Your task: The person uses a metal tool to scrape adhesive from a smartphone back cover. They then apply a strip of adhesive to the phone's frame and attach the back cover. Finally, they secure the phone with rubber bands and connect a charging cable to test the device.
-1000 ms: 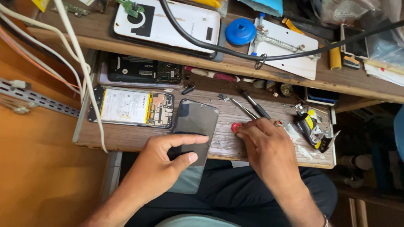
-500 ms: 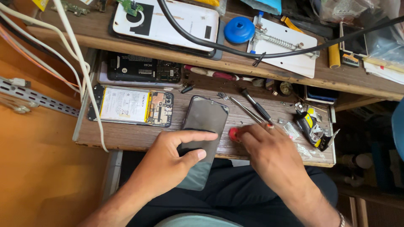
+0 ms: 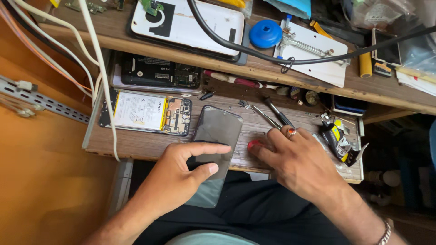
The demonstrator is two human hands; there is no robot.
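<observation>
While your left hand [image 3: 179, 174] grips the dark phone screen panel [image 3: 217, 145] between thumb and forefinger, that panel lies half on the wooden desk [image 3: 150, 145] and half out over your lap. Your right hand [image 3: 297, 163] rests flat beside it, fingers loosely spread, its fingertips touching a small red object [image 3: 253, 144] without closing on it. An opened phone with its battery showing [image 3: 145, 111] lies just left of the panel, tweezers and a screwdriver [image 3: 272, 115] just above your right hand
</observation>
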